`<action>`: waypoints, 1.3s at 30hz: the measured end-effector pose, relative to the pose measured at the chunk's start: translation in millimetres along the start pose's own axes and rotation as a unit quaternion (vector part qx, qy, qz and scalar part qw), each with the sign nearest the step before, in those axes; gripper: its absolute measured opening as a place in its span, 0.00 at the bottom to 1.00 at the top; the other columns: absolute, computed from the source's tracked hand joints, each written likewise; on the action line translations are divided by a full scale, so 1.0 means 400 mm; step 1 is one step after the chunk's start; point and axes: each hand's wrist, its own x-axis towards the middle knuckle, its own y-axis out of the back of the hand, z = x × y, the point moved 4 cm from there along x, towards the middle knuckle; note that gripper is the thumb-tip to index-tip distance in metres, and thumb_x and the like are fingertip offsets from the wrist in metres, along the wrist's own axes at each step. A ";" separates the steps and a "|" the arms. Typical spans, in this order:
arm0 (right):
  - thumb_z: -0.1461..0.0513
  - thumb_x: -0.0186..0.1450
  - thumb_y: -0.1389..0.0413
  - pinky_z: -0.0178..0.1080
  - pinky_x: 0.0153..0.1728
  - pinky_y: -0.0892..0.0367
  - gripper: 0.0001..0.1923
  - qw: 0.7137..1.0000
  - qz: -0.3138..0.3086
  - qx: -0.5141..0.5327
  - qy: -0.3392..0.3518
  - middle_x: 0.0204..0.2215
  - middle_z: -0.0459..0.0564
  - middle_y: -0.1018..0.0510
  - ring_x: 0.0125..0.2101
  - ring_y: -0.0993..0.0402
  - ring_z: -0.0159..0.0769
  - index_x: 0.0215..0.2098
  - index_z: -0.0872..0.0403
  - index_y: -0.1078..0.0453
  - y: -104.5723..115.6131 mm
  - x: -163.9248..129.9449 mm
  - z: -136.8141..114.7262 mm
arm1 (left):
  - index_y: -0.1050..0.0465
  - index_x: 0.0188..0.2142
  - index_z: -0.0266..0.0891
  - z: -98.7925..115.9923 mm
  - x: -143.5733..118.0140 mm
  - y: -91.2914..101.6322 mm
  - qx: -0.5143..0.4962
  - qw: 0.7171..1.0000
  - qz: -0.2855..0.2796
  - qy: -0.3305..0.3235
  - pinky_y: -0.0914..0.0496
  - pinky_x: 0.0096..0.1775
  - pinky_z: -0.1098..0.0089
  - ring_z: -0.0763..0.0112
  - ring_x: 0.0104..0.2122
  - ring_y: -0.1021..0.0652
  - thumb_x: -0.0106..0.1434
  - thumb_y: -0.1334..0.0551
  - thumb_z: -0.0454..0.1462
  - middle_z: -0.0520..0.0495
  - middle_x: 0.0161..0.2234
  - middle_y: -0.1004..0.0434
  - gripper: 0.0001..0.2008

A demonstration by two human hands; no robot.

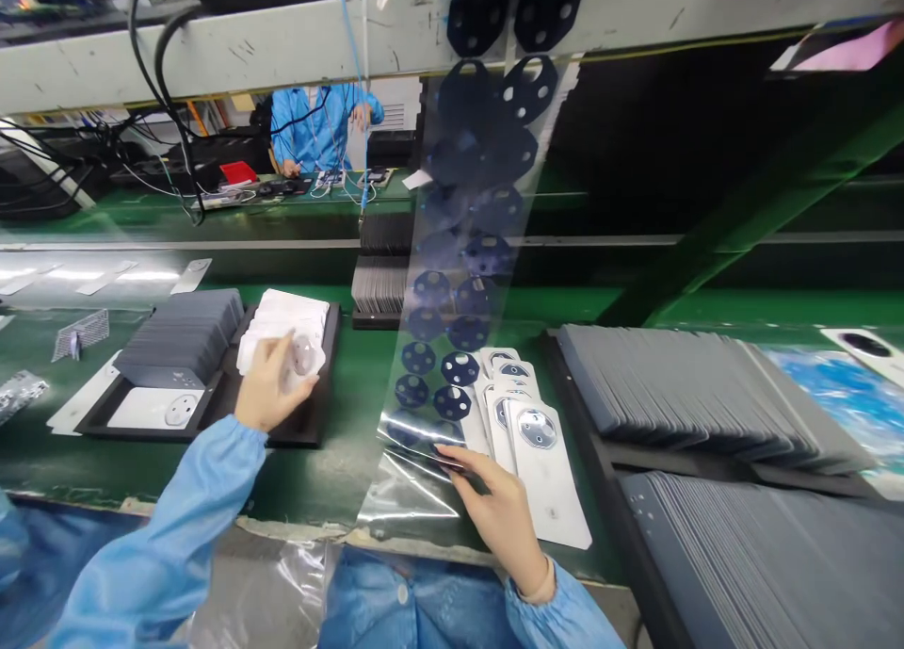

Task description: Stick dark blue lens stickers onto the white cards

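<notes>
My left hand is closed with its fingertips on a white phone back panel with a rounded camera area, at the front of a white stack in the black tray. My right hand pinches the lower part of a clear film strip between thumb and fingers. Dark octagonal stickers with round holes run along the strip, which hangs down from the beam. Beside that hand lie overlapping white panels with dark octagons around their camera holes.
Grey panels fill the left side of the black tray and a large rack at right. Another rack stands behind. A metal beam crosses above, with hanging cables. A person in blue sits across the bench.
</notes>
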 end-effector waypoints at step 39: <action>0.66 0.67 0.43 0.40 0.33 0.27 0.07 0.972 -0.111 -0.130 0.160 0.31 0.49 0.20 0.31 0.23 0.38 0.34 0.49 0.25 0.033 -0.106 -0.095 | 0.21 0.48 0.34 0.283 -0.285 -0.147 -0.591 0.666 -0.176 0.420 0.30 0.44 0.63 0.59 0.34 0.21 0.62 0.49 0.65 0.42 0.30 0.17 0.39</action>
